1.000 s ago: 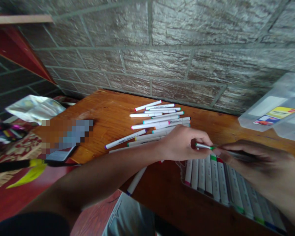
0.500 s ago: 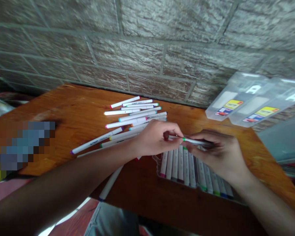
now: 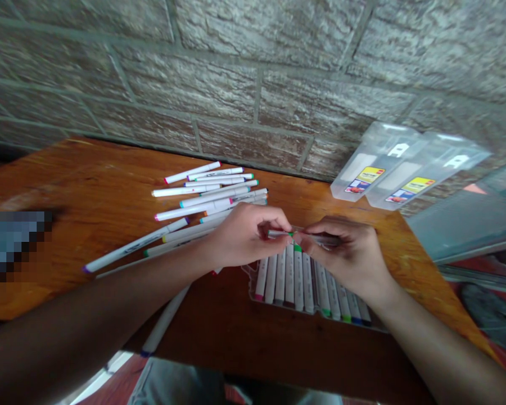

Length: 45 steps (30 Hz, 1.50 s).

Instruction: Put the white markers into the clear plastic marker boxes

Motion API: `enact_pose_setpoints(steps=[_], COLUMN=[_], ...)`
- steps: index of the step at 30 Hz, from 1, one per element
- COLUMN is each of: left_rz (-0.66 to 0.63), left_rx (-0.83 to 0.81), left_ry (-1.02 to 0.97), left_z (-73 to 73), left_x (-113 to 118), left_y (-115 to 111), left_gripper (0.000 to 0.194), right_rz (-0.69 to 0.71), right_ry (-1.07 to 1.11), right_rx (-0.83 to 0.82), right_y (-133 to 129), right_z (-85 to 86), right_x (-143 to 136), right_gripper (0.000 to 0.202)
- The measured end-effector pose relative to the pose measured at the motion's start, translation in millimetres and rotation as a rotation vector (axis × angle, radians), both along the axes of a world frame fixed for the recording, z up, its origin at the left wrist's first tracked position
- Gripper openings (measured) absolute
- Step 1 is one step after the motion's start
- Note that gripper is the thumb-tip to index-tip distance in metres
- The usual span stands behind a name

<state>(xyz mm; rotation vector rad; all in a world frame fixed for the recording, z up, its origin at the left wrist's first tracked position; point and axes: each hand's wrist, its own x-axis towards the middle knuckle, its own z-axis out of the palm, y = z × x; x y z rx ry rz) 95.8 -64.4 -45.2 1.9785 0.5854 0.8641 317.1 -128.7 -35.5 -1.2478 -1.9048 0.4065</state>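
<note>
A white marker with a green band is held level between my two hands, above a clear tray. My left hand pinches its left end, and my right hand has its fingers closed round the right part, which is partly hidden. Beneath them, the clear tray holds several white markers side by side, their lower ends in pink, grey, green and blue. Left of my hands lies a loose pile of white markers with coloured ends, partly covered by my left hand and forearm.
Two clear plastic cases with yellow labels stand at the back right against the brick wall. One marker lies near the front edge of the wooden table. A blurred-out dark object is at far left.
The whole view has shifted, so the table and both hands appear further left. My hands still hold the marker, now in sharper focus.
</note>
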Motion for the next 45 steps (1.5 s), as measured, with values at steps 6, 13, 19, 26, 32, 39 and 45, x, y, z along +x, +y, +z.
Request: enact_pose_setpoints(steps=[6, 13, 19, 26, 32, 39, 45], left_rz=[0.011, 0.005, 0.016, -0.052, -0.047, -0.027, -0.051], left_rx=[0.010, -0.018, -0.064, -0.116, -0.242, -0.350, -0.483], left_ry=[-0.025, -0.011, -0.043, -0.063, -0.148, -0.267, -0.408], left_z=[0.3, 3.3, 6.5, 10.4, 6.1, 4.9, 3.7], left_x=[-0.4, 0.4, -0.3, -0.9, 0.1, -0.9, 0.0], left_y=[0.6, 1.9, 3.5, 0.3, 3.6, 9.1, 11.6], left_gripper=[0.011, 0.013, 0.014, 0.014, 0.013, 0.014, 0.013], right_rz=[-0.011, 0.004, 0.025, 0.003, 0.004, 0.030, 0.046], right_ry=[-0.014, 0.053, 0.204, 0.253, 0.335, 0.403, 0.490], right_rx=[0.037, 0.004, -0.075, -0.076, -0.142, -0.182, -0.237], right_y=[0.4, -2.0, -1.4, -1.2, -0.4, 0.8, 1.5], right_z=[-3.6, -2.4, -2.2, -0.8, 1.0, 2.4, 6.3], right_x=[0.2, -3.2, -5.7, -5.7, -7.5, -4.9, -3.8], right_gripper=[0.007, 0.006, 0.004, 0.007, 0.010, 0.006, 0.006])
